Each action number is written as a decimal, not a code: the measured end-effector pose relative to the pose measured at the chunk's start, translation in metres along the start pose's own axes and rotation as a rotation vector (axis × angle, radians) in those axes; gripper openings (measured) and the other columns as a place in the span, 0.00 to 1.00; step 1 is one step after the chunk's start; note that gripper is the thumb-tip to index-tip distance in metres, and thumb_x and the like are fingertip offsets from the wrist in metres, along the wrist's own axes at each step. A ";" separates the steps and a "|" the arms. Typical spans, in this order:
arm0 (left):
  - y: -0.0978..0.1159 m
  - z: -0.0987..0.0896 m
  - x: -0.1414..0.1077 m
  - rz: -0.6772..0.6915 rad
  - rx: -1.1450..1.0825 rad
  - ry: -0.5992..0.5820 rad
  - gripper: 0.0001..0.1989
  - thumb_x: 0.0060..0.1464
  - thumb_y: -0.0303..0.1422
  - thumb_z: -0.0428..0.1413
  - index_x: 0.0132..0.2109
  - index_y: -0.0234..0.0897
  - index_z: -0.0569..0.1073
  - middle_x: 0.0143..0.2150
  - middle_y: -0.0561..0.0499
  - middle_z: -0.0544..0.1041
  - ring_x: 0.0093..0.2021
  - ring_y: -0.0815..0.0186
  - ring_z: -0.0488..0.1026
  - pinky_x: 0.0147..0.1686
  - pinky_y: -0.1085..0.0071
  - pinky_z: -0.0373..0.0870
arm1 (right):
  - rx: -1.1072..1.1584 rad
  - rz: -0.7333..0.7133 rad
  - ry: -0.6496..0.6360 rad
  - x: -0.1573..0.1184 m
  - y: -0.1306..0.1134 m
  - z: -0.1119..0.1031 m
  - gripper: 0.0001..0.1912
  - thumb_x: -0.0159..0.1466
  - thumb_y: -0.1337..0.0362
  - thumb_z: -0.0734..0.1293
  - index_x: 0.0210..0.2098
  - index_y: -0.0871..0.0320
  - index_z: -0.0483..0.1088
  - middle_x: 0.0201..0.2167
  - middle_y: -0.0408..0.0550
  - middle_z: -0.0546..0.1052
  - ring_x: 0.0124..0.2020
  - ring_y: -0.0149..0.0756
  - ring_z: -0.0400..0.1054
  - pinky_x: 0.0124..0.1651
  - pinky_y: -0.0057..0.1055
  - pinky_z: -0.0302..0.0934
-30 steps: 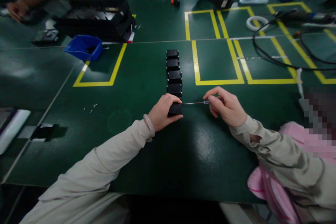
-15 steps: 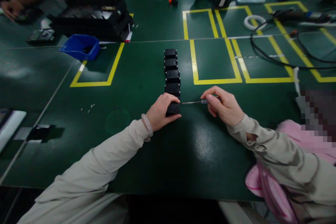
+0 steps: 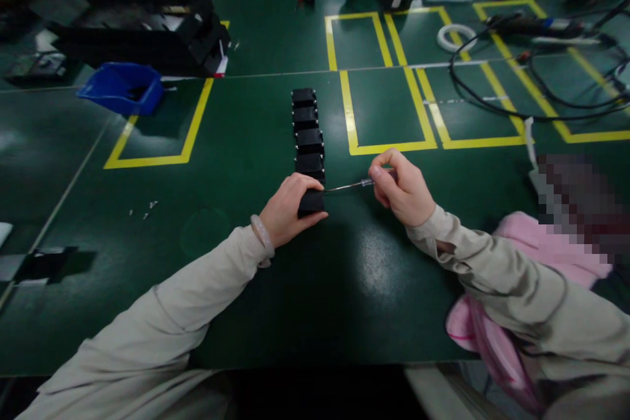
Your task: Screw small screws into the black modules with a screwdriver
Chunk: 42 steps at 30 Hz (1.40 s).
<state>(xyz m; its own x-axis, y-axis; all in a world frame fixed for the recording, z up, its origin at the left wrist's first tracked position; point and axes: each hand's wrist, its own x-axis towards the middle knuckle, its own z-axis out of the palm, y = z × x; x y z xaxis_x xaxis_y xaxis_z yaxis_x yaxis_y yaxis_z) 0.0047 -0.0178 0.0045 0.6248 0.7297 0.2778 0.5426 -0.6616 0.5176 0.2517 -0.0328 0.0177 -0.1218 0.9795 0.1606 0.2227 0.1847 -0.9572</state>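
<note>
My left hand (image 3: 290,209) grips a small black block (image 3: 311,203) on the green table, thumb at its near side and fingers over the far side. Closed around a screwdriver's handle is my right hand (image 3: 402,188). The thin shaft of the screwdriver (image 3: 344,186) points left, its tip at the right side of the held block. Beyond that block, several similar black blocks (image 3: 310,138) stand in a row leading away, with small shiny screws at their sides. Several loose screws (image 3: 146,215) lie on the table to the left.
A blue bin (image 3: 121,88) stands at the left, near black trays (image 3: 138,39). Yellow tape rectangles (image 3: 391,147) mark the table (image 3: 236,315). A white tape roll (image 3: 456,37) and black cable lie at the right. Pink cloth (image 3: 522,236) is beside my right sleeve. Another person's arm shows top left.
The whole view has shifted, so the table's contents appear further left. The screwdriver's handle is tilted slightly higher than before. My left hand keeps its hold on the block.
</note>
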 end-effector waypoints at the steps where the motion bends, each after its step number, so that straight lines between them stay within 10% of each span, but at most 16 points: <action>1: 0.000 0.000 0.000 -0.001 0.000 -0.001 0.18 0.56 0.36 0.61 0.50 0.37 0.65 0.49 0.45 0.72 0.50 0.57 0.70 0.51 0.57 0.69 | -0.016 -0.010 0.007 0.001 -0.001 0.000 0.17 0.67 0.47 0.62 0.33 0.53 0.59 0.13 0.33 0.58 0.13 0.25 0.53 0.17 0.27 0.45; 42: -0.002 0.002 0.000 0.008 -0.012 0.010 0.18 0.56 0.35 0.62 0.50 0.36 0.65 0.49 0.45 0.72 0.50 0.58 0.70 0.52 0.58 0.69 | 0.056 -0.025 0.036 0.003 0.001 0.004 0.14 0.69 0.52 0.62 0.33 0.55 0.64 0.12 0.32 0.57 0.11 0.23 0.53 0.15 0.25 0.46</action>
<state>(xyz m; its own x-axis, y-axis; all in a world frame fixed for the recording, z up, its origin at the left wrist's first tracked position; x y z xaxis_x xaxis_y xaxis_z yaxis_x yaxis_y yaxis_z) 0.0049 -0.0172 0.0021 0.6234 0.7259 0.2906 0.5302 -0.6656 0.5252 0.2475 -0.0298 0.0159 -0.0917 0.9771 0.1918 0.1656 0.2049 -0.9647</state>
